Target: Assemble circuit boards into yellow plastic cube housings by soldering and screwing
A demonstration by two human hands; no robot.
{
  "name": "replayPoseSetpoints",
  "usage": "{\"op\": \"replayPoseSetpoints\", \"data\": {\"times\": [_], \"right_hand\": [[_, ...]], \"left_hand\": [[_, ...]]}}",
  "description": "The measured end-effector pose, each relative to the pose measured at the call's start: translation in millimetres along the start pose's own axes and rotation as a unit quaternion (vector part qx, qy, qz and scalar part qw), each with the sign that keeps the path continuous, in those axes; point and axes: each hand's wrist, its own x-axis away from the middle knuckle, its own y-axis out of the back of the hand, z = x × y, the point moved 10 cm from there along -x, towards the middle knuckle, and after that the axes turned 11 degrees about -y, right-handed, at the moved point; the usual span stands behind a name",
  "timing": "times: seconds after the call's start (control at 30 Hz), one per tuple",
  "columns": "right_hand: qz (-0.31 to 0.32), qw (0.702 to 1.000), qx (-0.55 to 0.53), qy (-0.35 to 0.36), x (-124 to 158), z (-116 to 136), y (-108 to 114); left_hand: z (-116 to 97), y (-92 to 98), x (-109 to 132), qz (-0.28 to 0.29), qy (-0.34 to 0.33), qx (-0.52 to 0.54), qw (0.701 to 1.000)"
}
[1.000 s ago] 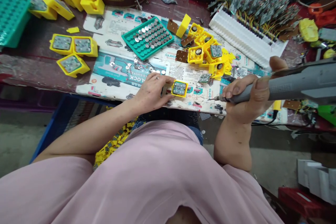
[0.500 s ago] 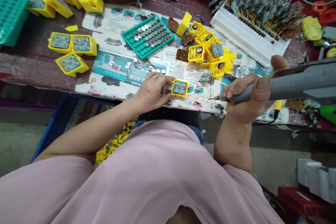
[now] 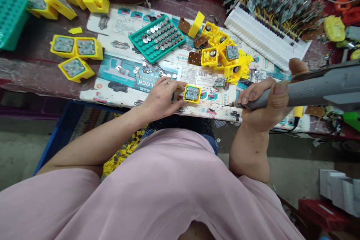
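The left hand (image 3: 160,97) is resting on the counter (image 3: 33,68), and its thumb and a finger are holding a small yellow box (image 3: 192,93) at its left edge. The box is lying on a printed sheet (image 3: 120,26), close to the person's tummy, and a gray board is showing inside it. The right hand (image 3: 268,114) is holding a big gray tool (image 3: 315,92), with its fingers wrapping around it. The tool's thin tip is pointing at the box but is not touching it. Behind the box, a green tray (image 3: 135,41) is holding little round silver bits (image 3: 165,34). A messy yellow pile (image 3: 233,69) is sitting near the tray. Three more yellow boxes (image 3: 90,48) are sitting on the left.
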Motion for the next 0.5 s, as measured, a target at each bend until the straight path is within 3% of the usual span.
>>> {"op": "replayPoseSetpoints", "data": {"times": [0.5], "right_hand": [[-0.006, 0.999, 0.018, 0.034, -0.5, 0.9, -0.3]], "left_hand": [[-5.5, 0.6, 0.3, 0.003, -0.023, -0.038, 0.999]]}}
